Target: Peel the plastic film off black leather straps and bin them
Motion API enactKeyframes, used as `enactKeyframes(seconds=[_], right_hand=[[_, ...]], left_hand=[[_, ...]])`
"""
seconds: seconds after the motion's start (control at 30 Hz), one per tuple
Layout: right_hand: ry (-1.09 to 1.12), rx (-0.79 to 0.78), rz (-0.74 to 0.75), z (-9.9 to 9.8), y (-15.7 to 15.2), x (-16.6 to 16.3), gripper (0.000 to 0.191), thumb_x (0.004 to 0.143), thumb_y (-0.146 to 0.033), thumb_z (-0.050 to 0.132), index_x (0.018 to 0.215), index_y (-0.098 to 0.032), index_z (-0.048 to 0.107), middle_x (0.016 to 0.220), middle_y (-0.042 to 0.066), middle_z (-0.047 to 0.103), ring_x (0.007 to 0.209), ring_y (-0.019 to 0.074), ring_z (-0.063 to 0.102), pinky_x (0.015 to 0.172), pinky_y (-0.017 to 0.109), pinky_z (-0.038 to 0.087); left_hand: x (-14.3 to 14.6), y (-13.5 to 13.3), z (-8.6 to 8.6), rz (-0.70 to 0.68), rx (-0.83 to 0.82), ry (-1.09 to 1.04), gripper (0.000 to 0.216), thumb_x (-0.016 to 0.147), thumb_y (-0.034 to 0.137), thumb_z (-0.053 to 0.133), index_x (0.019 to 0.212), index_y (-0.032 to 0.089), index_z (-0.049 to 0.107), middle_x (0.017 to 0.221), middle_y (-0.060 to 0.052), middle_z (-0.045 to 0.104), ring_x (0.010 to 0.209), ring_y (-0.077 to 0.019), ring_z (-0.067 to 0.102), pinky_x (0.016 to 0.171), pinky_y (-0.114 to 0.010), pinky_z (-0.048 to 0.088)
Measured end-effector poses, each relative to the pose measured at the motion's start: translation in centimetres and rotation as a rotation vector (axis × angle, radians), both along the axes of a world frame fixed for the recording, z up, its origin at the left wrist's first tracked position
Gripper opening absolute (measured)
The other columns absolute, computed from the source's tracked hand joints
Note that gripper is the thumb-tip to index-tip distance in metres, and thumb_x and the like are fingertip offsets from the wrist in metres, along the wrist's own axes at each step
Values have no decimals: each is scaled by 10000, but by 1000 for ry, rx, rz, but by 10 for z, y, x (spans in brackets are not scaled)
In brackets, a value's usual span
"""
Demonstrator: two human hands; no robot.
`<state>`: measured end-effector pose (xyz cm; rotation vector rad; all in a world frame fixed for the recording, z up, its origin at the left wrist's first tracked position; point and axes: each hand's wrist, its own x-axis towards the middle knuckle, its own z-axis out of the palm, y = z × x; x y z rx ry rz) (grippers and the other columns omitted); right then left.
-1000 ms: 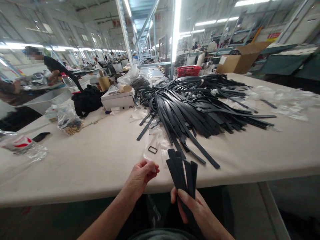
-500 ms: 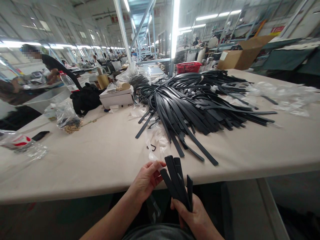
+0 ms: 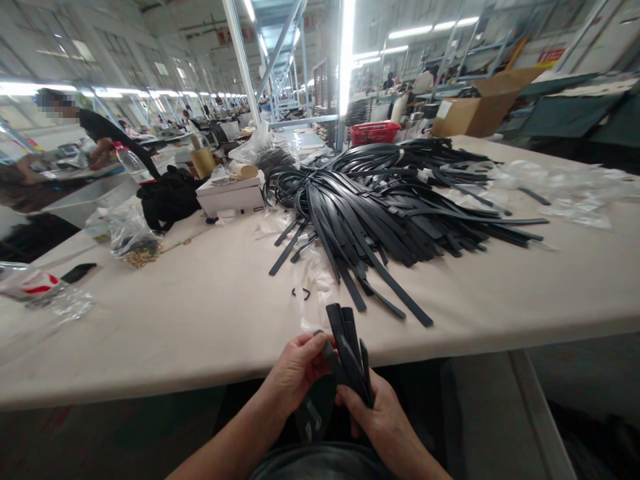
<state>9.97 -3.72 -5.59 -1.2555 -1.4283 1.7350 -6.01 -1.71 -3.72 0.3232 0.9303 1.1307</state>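
At the near table edge my right hand (image 3: 380,413) grips a bundle of several flat black straps (image 3: 347,347), their ends pointing up and away. My left hand (image 3: 299,370) pinches the end of the leftmost strap in that bundle. Just beyond my hands a clear plastic bag (image 3: 313,283) lies on the table with a small black buckle (image 3: 301,293) at its edge. Farther back a big pile of black straps (image 3: 380,207) fans across the table.
A white box (image 3: 233,195), a black bag (image 3: 167,197) and a plastic bag of small brass parts (image 3: 133,243) sit at the left. Crumpled clear bags (image 3: 565,190) lie at the right. A cardboard box (image 3: 475,107) and red basket (image 3: 375,132) stand behind. Another person (image 3: 95,130) works far left.
My hands came together and lower, nearer my body. My left hand, earlier pinching a bit of clear plastic by the bag, now pinches a strap end in the bundle.
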Motion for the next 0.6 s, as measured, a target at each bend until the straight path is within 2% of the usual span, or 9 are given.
enactKeyframes(seconds=[0.1,0.27,0.37,0.43,0.5,0.53,0.6], right_hand=[[50,3,39,5,1,4,348,878,-523,576,868,-175,567,737,-15,613,450,57,492,429,189,400],[0,-46,191,12,-13,28,522,836,-683,516,805,-166,580,701,18,626,494,99,546,462,213,411],[-78,-39,137,13,-18,28,567,819,-730,485,726,-175,551,602,0,574,484,105,524,462,220,381],[-69,-7,69,16,-16,22,547,821,-713,504,731,-177,560,599,-14,543,489,104,504,466,225,379],[-37,14,19,22,-12,17,524,824,-690,524,827,-171,594,646,-12,553,514,110,507,487,233,401],[-24,11,28,25,-10,17,532,821,-692,526,870,-168,602,673,-5,566,526,116,515,496,239,409],[-20,20,123,29,-8,20,565,812,-717,509,852,-163,614,688,6,569,560,124,514,524,245,407]], left_hand=[[0,-3,-3,-2,16,57,341,671,408,849,776,108,728,716,-55,730,638,-134,666,640,-226,531],[-13,-5,-9,123,21,142,381,633,449,863,775,116,744,747,-49,730,676,-138,660,688,-240,541],[-4,-15,-10,19,37,112,350,719,423,809,855,105,757,826,-84,746,731,-157,671,720,-254,540],[8,-24,-8,-118,73,45,331,795,407,740,877,87,758,821,-108,748,660,-153,656,642,-249,526],[14,-29,-5,-198,123,6,340,849,404,673,888,77,758,817,-122,750,566,-135,619,563,-241,495],[13,-30,-3,-188,143,15,336,859,399,661,898,80,760,830,-123,753,568,-133,620,572,-240,495],[3,-29,1,-82,157,78,319,844,391,687,926,93,764,864,-117,760,678,-152,664,692,-243,517]])
